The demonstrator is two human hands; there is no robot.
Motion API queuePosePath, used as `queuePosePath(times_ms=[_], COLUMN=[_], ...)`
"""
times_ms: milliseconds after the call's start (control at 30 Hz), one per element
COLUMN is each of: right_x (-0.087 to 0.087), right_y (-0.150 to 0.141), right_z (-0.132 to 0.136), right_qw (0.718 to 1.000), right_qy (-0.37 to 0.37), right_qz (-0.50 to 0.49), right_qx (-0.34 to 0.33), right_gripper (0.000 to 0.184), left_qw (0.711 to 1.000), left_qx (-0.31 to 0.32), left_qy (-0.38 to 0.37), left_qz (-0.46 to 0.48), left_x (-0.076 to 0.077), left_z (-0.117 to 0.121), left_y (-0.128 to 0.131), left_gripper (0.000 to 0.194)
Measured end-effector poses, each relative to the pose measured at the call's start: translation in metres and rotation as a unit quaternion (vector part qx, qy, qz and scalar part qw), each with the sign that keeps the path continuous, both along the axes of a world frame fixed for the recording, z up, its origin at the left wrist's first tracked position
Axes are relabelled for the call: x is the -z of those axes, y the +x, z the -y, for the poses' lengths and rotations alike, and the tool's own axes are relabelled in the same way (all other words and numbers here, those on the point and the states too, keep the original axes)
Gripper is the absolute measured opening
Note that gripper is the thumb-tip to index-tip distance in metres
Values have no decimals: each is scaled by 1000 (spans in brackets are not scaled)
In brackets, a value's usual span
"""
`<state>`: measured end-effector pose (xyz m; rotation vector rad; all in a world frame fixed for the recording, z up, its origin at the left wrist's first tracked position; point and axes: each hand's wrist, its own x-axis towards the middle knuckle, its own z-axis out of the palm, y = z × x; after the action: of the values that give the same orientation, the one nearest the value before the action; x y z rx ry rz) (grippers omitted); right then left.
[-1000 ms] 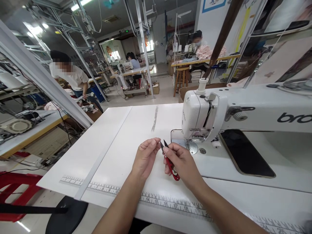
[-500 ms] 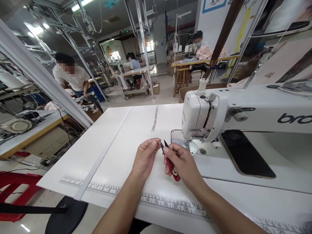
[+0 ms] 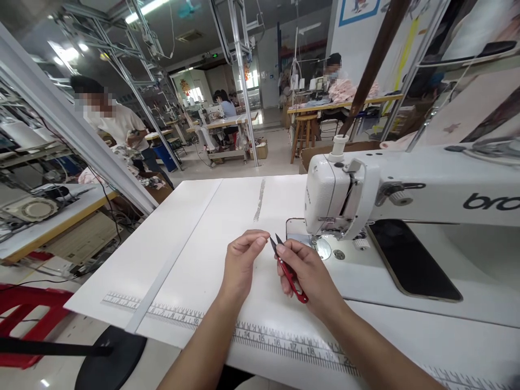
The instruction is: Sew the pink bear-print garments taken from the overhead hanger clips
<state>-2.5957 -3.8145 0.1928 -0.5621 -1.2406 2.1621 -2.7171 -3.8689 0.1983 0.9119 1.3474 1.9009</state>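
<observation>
My right hand (image 3: 311, 273) grips a pair of red thread snips (image 3: 289, 271), its dark blades apart and pointing up toward my left hand. My left hand (image 3: 242, 261) is pinched, thumb against fingertips, right beside the blade tips; what it holds is too small to make out. Both hands hover over the white sewing table (image 3: 195, 238), just left of the needle plate (image 3: 323, 247) of the white sewing machine (image 3: 390, 189).
A dark phone (image 3: 410, 257) lies on the machine bed to the right. Printed rulers (image 3: 284, 341) run along the table's front edge. A red stool (image 3: 28, 314) stands at lower left. Other people work at benches behind, one standing at left (image 3: 117, 127).
Both hands have stayed almost in place, drifting slightly right and down in the picture as the view shifted. The standing person at left has moved leftward.
</observation>
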Motion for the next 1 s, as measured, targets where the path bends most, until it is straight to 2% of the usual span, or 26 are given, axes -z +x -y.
queuePosePath(times_ms=[367, 667, 900, 1000], right_x=[-1, -4, -11, -10], right_y=[3, 7, 11, 12], right_z=[-3, -6, -3, -3], right_qw=[999, 995, 974, 941], right_qy=[28, 81, 182, 283], right_qz=[18, 59, 120, 154], right_qx=[9, 26, 67, 106], right_gripper=[33, 34, 34, 32], left_qw=[990, 979, 963, 960], left_qx=[-34, -48, -57, -62], left_qy=[-10, -34, -46, -46], left_qz=[-134, -196, -259, -268], left_x=[-3, -7, -10, -12], left_z=[3, 5, 8, 9], left_y=[-3, -2, -1, 1], left_gripper=[5, 8, 10, 10])
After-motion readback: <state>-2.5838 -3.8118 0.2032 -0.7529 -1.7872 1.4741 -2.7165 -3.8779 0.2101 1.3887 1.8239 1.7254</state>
